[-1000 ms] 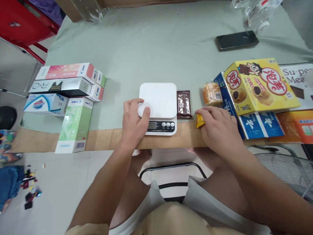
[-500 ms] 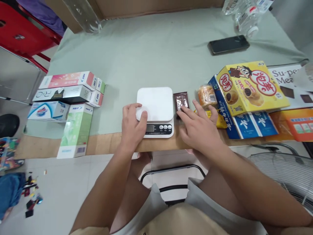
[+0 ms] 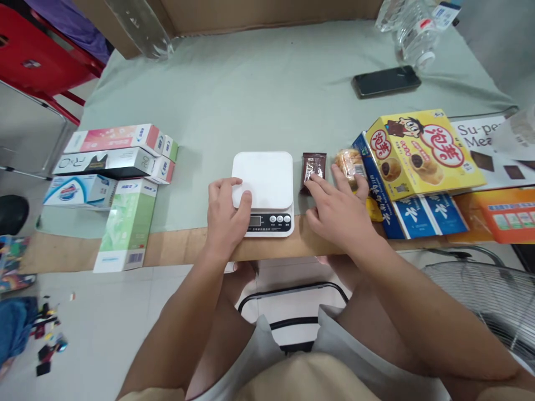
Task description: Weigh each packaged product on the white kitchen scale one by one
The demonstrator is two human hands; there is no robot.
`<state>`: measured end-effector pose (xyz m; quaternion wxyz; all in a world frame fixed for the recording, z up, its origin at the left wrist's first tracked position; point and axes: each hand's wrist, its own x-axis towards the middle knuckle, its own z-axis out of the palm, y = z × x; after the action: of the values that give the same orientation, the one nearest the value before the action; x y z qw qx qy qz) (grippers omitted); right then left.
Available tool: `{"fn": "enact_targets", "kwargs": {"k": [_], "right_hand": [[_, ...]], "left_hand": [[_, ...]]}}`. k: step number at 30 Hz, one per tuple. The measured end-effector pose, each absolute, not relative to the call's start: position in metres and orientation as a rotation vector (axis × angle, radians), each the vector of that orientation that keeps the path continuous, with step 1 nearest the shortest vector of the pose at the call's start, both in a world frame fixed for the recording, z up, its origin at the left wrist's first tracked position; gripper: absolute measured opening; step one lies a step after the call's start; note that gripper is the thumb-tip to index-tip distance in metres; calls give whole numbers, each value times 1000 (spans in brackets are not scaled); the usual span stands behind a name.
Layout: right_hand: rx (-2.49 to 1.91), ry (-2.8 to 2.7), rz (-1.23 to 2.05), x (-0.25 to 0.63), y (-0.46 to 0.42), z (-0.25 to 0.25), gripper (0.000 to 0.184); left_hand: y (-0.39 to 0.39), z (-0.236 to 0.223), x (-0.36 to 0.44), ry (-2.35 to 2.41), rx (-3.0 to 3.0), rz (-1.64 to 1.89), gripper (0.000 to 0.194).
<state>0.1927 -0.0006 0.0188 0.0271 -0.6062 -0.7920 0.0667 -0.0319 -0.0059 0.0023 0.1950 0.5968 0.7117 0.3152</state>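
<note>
While the left hand (image 3: 225,214) rests on the left side of the white scale (image 3: 262,179), its thumb and forefinger set apart on the plate, the right hand (image 3: 345,214) reaches to the brown packet (image 3: 314,164) with its fingers spread. The fingertips are at the near part of the packet, but the hand has not closed round it; whether they press down cannot be told. The left hand is not clenched either, and looks to be steadying the scale.

The brown packet lies flat just right of the scale, apart from it. Right of the packet is a wrapped snack (image 3: 346,160), partly behind the right hand's fingers, with a yellow packet (image 3: 373,210) on its near side, beside the blue boxes (image 3: 412,217). A yellow box (image 3: 426,153) sits over these, and a phone (image 3: 387,82) lies at the far right. Cartons (image 3: 129,228) are grouped on the left.

The step in hand seems to be getting fingers onto the brown packet. Picking it up would call for the thumb to come in against its near edge, clear of the snack.
</note>
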Motion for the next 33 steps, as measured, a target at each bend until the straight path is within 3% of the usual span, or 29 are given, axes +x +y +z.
{"fn": "enact_targets", "kwargs": {"k": [8, 19, 28, 33], "right_hand": [[-1872, -2366, 248, 193, 15, 21, 43], [-1907, -2233, 57, 204, 6, 14, 39], [-1606, -2132, 36, 198, -5, 13, 33], [-1331, -2147, 81, 180, -8, 9, 27]], "left_hand": [[-5, -1, -32, 2005, 1680, 910, 26], [-6, 1, -31, 2021, 1652, 889, 30], [-5, 6, -34, 2005, 1531, 904, 29], [1, 10, -54, 2008, 1414, 1186, 23]]}}
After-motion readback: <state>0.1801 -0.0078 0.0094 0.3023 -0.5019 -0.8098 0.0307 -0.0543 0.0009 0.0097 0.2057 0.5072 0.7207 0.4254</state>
